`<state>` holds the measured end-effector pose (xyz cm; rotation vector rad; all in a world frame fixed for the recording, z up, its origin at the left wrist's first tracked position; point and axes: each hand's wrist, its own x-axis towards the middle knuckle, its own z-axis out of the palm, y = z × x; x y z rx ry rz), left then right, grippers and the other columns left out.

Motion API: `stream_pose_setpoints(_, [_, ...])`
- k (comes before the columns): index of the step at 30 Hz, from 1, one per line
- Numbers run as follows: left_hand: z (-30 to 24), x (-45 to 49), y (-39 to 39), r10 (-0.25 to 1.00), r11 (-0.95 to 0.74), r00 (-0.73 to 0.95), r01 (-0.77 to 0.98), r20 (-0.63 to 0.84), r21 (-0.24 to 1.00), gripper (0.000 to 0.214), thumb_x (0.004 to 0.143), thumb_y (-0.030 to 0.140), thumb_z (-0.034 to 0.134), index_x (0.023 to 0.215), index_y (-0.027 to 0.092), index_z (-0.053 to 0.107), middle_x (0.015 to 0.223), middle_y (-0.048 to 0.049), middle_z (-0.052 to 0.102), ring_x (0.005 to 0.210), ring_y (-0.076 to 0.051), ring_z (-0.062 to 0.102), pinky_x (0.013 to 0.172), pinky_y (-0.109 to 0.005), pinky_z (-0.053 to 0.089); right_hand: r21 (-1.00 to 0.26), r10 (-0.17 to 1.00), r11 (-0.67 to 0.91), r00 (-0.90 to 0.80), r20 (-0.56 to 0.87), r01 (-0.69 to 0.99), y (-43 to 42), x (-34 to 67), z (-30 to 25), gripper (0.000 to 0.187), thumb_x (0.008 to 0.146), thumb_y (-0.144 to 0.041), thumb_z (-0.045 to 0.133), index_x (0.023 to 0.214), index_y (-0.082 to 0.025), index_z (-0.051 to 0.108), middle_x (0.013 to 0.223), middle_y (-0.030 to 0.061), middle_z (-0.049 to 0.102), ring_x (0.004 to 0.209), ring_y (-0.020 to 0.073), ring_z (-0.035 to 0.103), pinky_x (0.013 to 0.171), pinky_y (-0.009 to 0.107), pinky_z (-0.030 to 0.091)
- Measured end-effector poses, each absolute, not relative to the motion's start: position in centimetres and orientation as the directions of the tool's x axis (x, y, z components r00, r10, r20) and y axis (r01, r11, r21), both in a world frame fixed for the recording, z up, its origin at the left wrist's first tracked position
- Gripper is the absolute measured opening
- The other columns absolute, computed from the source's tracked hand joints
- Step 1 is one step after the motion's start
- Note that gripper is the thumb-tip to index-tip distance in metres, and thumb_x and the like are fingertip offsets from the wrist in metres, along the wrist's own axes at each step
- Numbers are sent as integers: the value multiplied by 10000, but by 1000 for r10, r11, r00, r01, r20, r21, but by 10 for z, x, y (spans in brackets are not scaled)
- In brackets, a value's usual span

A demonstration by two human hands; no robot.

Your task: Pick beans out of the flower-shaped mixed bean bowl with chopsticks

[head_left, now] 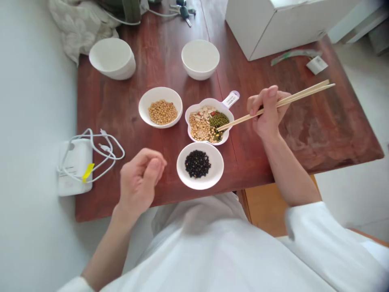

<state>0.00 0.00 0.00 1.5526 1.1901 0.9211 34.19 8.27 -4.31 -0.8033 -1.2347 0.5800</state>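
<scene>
Our white shirt (194, 259) fills the bottom of the shot, lol. Our right hand (267, 111) has its fingers clamped on wooden chopsticks (304, 92), with the tips down at the green mung beans (219, 121) in a white handled dish (212, 101) of mixed beans. Our left hand (138, 178) hangs empty near the black beans (197, 164) in a white bowl (179, 170), fingers curled together. Soybeans (162, 112) sit in another white bowl (152, 94), just beside the dish.

One left hand (138, 182); one right hand (267, 111); two chopsticks (291, 101); at least four round white bowls (200, 56); one handled white dish (230, 99).
</scene>
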Motion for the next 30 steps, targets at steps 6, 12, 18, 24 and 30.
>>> stream_pose_setpoints(6, [-25,22,43,905,-202,420,561,-65,803,383,953,444,639,1242,194,625,1230,-60,715,726,-108,644,717,-259,524,-790,755,606,243,608,93,78,328,-40,690,1001,-570,585,461,-179,405,396,-29,348,343,67,325,410,268,179])
stream_pose_setpoints(12, [-34,29,53,782,-302,619,475,-70,827,366,892,308,653,1236,186,666,1179,-34,752,676,-95,641,671,-230,519,-752,794,571,10,608,330,75,325,-43,631,1001,-566,586,508,-174,564,458,-17,475,416,64,410,463,272,253])
stream_pose_setpoints(18, [-44,42,75,665,-299,747,257,7,919,294,794,143,595,1036,108,758,878,-26,783,688,-107,681,589,-162,496,-686,793,594,-162,588,420,90,321,-41,646,1033,-588,496,540,-196,639,584,35,585,639,129,557,699,324,465])
stream_pose_setpoints(24, [-46,43,83,615,-281,788,191,24,941,300,778,135,624,1006,87,814,746,-17,766,512,-50,564,476,-120,409,-825,833,540,31,552,166,95,310,-63,663,1026,-636,454,564,-211,667,820,76,703,873,199,652,943,414,505])
stream_pose_setpoints(30, [-45,38,78,670,-292,742,232,25,928,324,834,184,640,1087,121,832,801,-44,794,502,-50,566,476,-119,406,-865,868,458,107,485,205,77,283,-63,606,1080,-516,395,686,-195,724,870,82,684,892,183,635,925,386,471])
